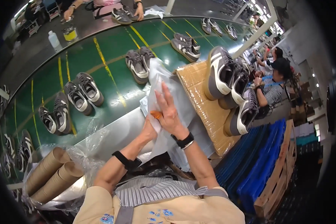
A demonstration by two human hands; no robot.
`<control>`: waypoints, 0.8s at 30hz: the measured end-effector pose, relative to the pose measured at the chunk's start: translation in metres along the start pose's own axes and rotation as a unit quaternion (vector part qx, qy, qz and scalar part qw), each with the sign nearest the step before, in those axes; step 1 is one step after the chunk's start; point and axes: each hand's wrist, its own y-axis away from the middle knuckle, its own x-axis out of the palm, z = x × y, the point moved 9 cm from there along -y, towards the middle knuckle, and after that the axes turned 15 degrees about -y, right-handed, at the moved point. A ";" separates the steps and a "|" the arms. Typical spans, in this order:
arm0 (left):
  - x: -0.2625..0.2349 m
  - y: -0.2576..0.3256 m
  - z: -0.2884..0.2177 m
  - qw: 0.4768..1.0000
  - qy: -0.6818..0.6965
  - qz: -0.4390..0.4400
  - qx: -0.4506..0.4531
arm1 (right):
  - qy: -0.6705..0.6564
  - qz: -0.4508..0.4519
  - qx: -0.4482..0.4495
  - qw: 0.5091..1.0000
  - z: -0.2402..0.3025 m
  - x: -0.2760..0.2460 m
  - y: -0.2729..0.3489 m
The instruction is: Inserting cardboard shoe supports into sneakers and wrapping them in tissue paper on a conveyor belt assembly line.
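A sheet of thin white tissue paper [158, 72] is bunched up in front of me, between my hands. My left hand [150, 130] grips its lower left side, with the fingers partly hidden by the paper. Against the same sheet lies my right hand [168, 114], its fingers stretched out. A small orange piece [156, 114] shows at the right thumb; I cannot tell whether it is worn or held. More white paper sheets [181, 149] lie below the hands. Just beyond the paper, a pair of grey sneakers [137, 67] with white stripes sits on the green belt.
Several more sneaker pairs [84, 91] stand along the green conveyor belt [112, 48]. At right, sneakers [222, 72] are stacked on a taped cardboard box [198, 100]. Brown paper cups [52, 171] in plastic lie at lower left; blue crates [254, 160] stand lower right. Co-workers work across and to the right.
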 end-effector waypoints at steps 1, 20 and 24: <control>-0.007 0.002 0.018 0.966 0.239 0.012 -0.093 | -0.022 0.009 -0.012 1.000 0.015 -0.002 -0.020; -0.067 0.037 -0.208 0.967 0.230 -0.073 0.082 | -0.247 -0.236 -0.001 0.940 0.123 0.018 -0.070; -0.086 0.053 -0.246 0.922 -0.262 -0.202 0.201 | -0.208 -0.150 -0.089 0.963 0.131 0.030 -0.085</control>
